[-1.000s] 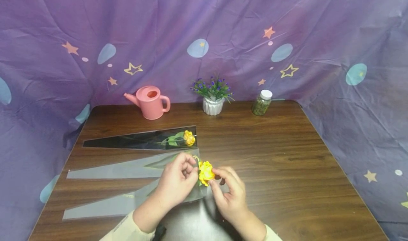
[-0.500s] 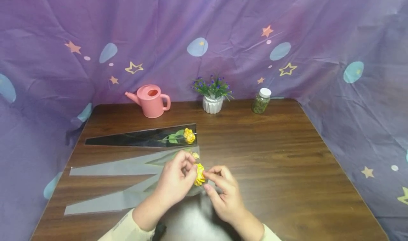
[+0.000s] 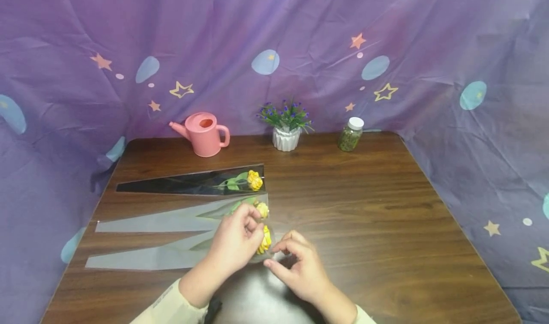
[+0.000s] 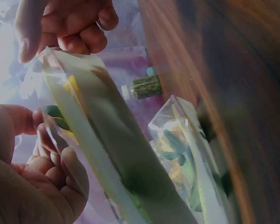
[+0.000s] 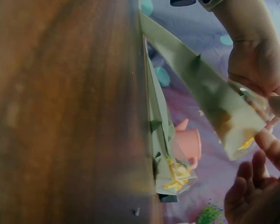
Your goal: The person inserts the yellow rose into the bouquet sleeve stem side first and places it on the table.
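A tapered flower sleeve (image 3: 128, 261), clear in front and pale at the back, slants up from the table with a yellow rose (image 3: 265, 240) inside its wide end. My left hand (image 3: 237, 240) pinches the clear film near the opening; a green leaf (image 4: 54, 112) shows beside its fingertips in the left wrist view. At the mouth's other corner, the thumb and fingers of my right hand (image 3: 302, 267) pinch the sleeve's edge. In the head view the left hand hides much of the stem and part of the rose.
Beyond lie a second pale sleeve (image 3: 141, 220) and a black-backed sleeve (image 3: 171, 183), each holding a yellow rose. A pink watering can (image 3: 205, 140), a white pot of purple flowers (image 3: 286, 138) and a white-lidded jar (image 3: 351, 136) line the table's back edge.
The yellow rose has moved left, deeper into the near sleeve. My right hand has left the bloom and shifted left to the sleeve's mouth. My left hand has barely moved.
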`<control>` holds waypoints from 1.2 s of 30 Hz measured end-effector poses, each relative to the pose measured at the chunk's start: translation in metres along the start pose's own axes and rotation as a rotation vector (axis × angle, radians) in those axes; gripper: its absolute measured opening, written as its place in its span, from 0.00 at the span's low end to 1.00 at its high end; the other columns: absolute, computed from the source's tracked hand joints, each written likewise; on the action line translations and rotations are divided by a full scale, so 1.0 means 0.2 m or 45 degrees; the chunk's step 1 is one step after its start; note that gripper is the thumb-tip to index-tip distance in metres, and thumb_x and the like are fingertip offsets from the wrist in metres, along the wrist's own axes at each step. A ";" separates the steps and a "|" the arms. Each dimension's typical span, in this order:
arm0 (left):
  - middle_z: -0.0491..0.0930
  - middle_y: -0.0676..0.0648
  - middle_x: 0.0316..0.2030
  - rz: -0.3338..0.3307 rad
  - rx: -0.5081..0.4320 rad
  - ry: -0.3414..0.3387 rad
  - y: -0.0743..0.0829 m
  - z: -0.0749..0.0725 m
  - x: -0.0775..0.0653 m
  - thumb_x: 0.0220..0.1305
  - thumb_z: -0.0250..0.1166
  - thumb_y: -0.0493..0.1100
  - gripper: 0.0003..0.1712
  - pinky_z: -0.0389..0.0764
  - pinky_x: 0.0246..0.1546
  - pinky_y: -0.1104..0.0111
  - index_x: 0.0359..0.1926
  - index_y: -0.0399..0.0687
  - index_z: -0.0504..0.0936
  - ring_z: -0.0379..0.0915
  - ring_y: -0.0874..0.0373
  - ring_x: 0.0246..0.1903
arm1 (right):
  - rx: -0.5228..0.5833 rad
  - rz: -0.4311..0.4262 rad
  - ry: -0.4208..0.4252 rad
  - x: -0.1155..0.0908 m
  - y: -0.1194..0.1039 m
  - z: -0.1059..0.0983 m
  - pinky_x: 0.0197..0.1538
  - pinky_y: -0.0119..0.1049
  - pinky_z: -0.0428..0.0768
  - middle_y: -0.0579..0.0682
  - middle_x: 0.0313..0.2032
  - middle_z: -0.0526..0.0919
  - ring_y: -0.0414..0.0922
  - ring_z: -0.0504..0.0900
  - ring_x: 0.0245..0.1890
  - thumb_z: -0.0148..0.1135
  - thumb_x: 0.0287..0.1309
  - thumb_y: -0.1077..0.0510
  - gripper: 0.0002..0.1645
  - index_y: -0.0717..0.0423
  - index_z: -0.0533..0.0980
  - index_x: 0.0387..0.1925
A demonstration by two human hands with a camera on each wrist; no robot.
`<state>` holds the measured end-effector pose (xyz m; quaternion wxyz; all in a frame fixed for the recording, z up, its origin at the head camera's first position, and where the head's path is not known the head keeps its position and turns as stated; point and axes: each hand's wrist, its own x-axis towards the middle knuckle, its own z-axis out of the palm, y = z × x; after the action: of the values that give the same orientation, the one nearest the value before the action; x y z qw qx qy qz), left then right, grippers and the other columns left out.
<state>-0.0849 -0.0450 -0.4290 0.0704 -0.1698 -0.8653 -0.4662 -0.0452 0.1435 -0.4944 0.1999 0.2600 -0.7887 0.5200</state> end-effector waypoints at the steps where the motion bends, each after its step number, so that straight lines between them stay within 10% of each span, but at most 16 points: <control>1: 0.80 0.59 0.22 -0.017 0.004 -0.015 -0.01 0.00 0.00 0.60 0.68 0.32 0.11 0.76 0.25 0.69 0.41 0.47 0.78 0.72 0.69 0.20 | 0.019 0.008 -0.028 0.00 0.00 0.01 0.31 0.35 0.78 0.46 0.30 0.79 0.44 0.77 0.29 0.80 0.52 0.64 0.12 0.51 0.84 0.35; 10: 0.83 0.58 0.25 -0.105 0.155 -0.182 -0.10 -0.02 -0.05 0.61 0.74 0.39 0.13 0.77 0.26 0.68 0.44 0.45 0.80 0.73 0.68 0.21 | 0.057 0.297 -0.307 -0.02 0.02 0.05 0.26 0.28 0.77 0.40 0.25 0.79 0.29 0.72 0.25 0.74 0.59 0.67 0.05 0.55 0.85 0.32; 16: 0.85 0.49 0.40 -0.146 0.384 -0.324 -0.14 -0.06 -0.08 0.49 0.84 0.49 0.25 0.82 0.48 0.50 0.45 0.46 0.84 0.81 0.50 0.41 | 0.006 0.495 -0.497 -0.02 0.03 0.03 0.28 0.28 0.77 0.38 0.26 0.79 0.29 0.73 0.25 0.74 0.59 0.64 0.03 0.57 0.85 0.30; 25: 0.81 0.43 0.48 -0.164 0.520 -0.481 -0.18 -0.06 -0.12 0.31 0.91 0.46 0.42 0.77 0.59 0.44 0.52 0.43 0.83 0.78 0.42 0.53 | -0.130 0.491 -0.534 -0.03 0.01 0.00 0.34 0.31 0.79 0.37 0.27 0.83 0.30 0.76 0.29 0.77 0.58 0.61 0.05 0.52 0.86 0.28; 36: 0.81 0.43 0.47 -0.183 0.552 -0.499 -0.17 -0.10 -0.14 0.39 0.89 0.52 0.40 0.80 0.55 0.44 0.53 0.43 0.83 0.78 0.41 0.51 | -0.220 0.519 -0.599 0.01 0.06 -0.12 0.33 0.30 0.78 0.36 0.27 0.81 0.29 0.75 0.27 0.75 0.61 0.57 0.05 0.55 0.87 0.35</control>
<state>-0.0723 -0.0855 -0.4532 -0.0966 -0.1758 -0.9517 -0.2326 -0.0520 0.1686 -0.4928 -0.0746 0.1919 -0.8903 0.4062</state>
